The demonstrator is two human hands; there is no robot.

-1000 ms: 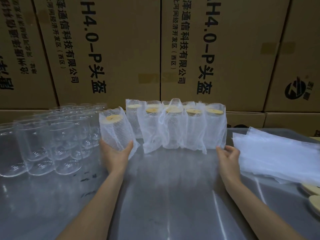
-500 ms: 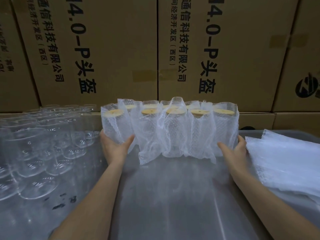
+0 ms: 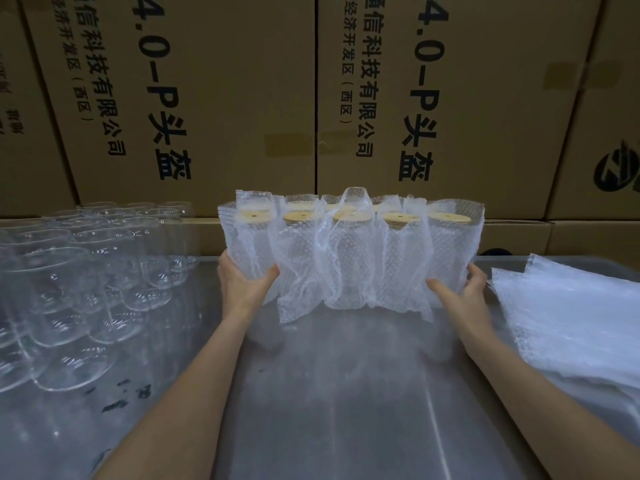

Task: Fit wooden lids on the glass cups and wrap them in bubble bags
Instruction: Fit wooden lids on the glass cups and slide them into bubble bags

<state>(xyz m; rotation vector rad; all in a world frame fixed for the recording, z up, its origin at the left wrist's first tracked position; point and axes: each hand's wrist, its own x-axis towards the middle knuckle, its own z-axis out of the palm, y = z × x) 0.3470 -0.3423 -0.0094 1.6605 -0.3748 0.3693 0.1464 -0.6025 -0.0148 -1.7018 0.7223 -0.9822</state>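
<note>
The left hand (image 3: pixel 244 287) grips the left end cup and the right hand (image 3: pixel 462 289) cups the right end of the row of wrapped cups (image 3: pixel 349 258), which runs side to side between them near the table's (image 3: pixel 346 393) back edge.

We see clear, glossy glass cups (image 3: pixel 86 271) on a smooth grey metal table (image 3: pixel 346 393) with a dull shine. The bags (image 3: pixel 349 265) are translucent bubble plastic, bumpy and crinkled; the stack of bags (image 3: pixel 568 323) also. The lids (image 3: pixel 398 219) are pale matt wood. The boxes (image 3: pixel 207 98) are matt brown cardboard.
</note>
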